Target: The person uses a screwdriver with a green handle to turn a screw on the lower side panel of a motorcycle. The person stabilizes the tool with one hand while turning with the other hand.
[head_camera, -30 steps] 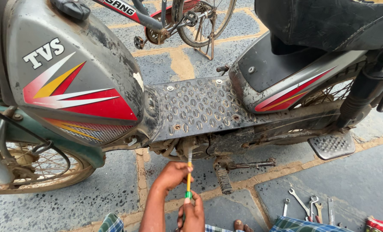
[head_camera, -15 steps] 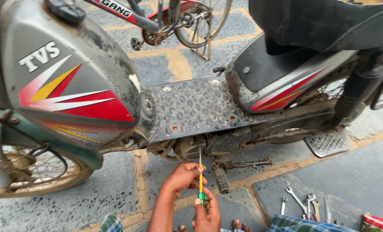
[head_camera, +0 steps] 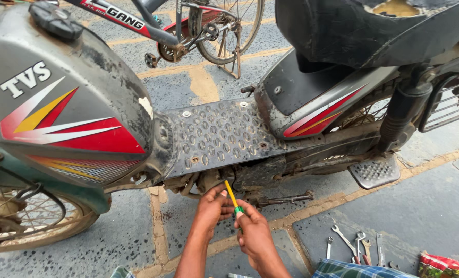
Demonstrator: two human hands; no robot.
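Seen from above, two bare hands work low beside a grey moped (head_camera: pixel 137 128) standing on paved ground. A thin screwdriver (head_camera: pixel 231 196) with a yellow shaft and a green band runs up between them, its tip reaching under the edge of the studded metal footboard (head_camera: pixel 219 139). The right hand (head_camera: pixel 253 231) is closed around the lower end of the screwdriver, at the green band. The left hand (head_camera: pixel 211 206) sits just beside it on the left, fingers curled against the shaft higher up, close to the grimy engine parts under the footboard. The two hands are almost touching.

One moped fills most of the view: one spoked wheel (head_camera: pixel 28 221) shows at the lower left, one black seat (head_camera: pixel 374 25) at the upper right, one ribbed footrest (head_camera: pixel 375 172) hanging at the right. One bicycle (head_camera: pixel 188 25) stands behind it.

About five spanners (head_camera: pixel 355 246) lie together on the ground at the lower right, near a red packet (head_camera: pixel 443 266) at the frame's edge; the exact count is hard to tell. Bare paving (head_camera: pixel 425 206) lies open to the right of the hands, between the footrest and the spanners, and to their left below the wheel.
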